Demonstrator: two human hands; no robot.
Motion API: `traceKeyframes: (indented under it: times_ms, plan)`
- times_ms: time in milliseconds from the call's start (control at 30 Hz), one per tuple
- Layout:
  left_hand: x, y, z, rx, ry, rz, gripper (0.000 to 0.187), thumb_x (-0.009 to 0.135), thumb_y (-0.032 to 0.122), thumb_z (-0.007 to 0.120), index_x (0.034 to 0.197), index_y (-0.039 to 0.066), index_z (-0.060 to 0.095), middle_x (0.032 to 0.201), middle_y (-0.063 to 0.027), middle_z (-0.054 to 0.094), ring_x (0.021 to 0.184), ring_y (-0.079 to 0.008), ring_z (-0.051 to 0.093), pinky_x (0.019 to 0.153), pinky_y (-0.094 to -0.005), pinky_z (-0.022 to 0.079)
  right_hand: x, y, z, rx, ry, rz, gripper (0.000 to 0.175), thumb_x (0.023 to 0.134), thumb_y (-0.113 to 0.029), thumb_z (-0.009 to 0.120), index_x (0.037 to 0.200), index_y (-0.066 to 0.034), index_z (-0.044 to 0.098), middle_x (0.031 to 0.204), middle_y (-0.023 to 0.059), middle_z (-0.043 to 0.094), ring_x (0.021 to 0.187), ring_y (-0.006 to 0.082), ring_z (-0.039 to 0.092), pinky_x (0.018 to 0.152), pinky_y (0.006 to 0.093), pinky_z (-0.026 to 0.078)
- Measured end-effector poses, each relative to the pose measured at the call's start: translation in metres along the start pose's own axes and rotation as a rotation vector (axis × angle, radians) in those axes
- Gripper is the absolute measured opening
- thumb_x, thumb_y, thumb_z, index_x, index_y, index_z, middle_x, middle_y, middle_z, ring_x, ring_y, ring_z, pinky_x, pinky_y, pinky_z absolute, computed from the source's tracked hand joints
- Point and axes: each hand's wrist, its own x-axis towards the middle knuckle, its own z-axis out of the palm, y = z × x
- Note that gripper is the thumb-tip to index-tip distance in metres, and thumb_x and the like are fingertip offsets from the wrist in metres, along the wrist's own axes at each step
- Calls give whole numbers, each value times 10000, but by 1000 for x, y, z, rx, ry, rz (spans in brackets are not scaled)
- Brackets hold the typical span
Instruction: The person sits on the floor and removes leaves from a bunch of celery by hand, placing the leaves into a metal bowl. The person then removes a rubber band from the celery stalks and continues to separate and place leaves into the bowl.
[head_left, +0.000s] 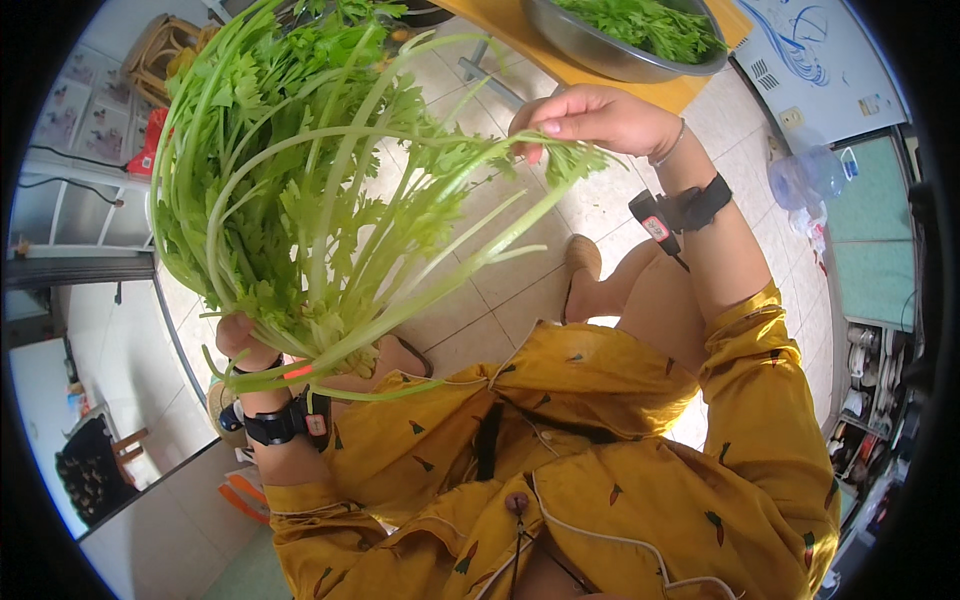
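My left hand (246, 339) is closed around the base of a large leafy bunch of celery (322, 225), at the left of the head view; most of its fingers are hidden behind the stalks. The leafy tops spread up and away from me. At the upper right, my right hand (574, 124) pinches the leafy end of one celery stalk between thumb and fingers, bending it out from the bunch. Beyond that hand, a steel basin (630, 64) holds green celery leaves (652, 26).
The basin stands on a yellow wooden table (682, 94) at the top. A blue plastic water bottle (806, 178) lies on the tiled floor at right, near a white appliance (817, 67). A wicker chair (154, 60) and a red bag (148, 146) are at the upper left.
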Motion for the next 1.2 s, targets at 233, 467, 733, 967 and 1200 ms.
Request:
traceKeyframes:
  times_ms: [233,467,733,967,1200]
  plan:
    - [2,3,0,-4,-51,-2,530,817,177,545,1291,-57,504,1229,-184,602,1091,-339,611,954,-485,520,-16,-6,5,125,155,16,285,1025,-231,519,1019,15,662,1013,38,682,962,142,613,946,283,446]
    - [5,3,3,7,-48,-14,537,820,180,552,1305,-44,498,1241,-183,596,1106,-343,602,959,-489,515,-22,-29,23,-661,420,7,114,947,-122,583,914,-20,619,875,92,654,827,227,625,772,332,497]
    - [12,-9,10,10,-56,-46,546,824,184,559,1322,-30,491,1254,-183,590,1122,-348,593,963,-494,510,-27,-43,14,-1261,1027,-344,56,851,-79,632,904,-65,639,873,107,637,801,325,623,699,377,514]
    - [5,-10,10,-4,-32,-33,555,828,188,566,1336,-18,485,1266,-183,584,1137,-352,584,968,-499,505,-47,-60,-47,-1618,1566,-227,301,958,-62,579,1234,58,582,1202,222,595,1110,308,592,941,350,478]
    - [3,-14,11,-18,-15,-14,564,831,191,573,1351,-6,478,1278,-182,578,1151,-356,576,972,-503,501,-21,-47,14,-585,1152,-582,153,966,-150,612,1002,-27,694,931,52,707,867,138,644,787,275,505]
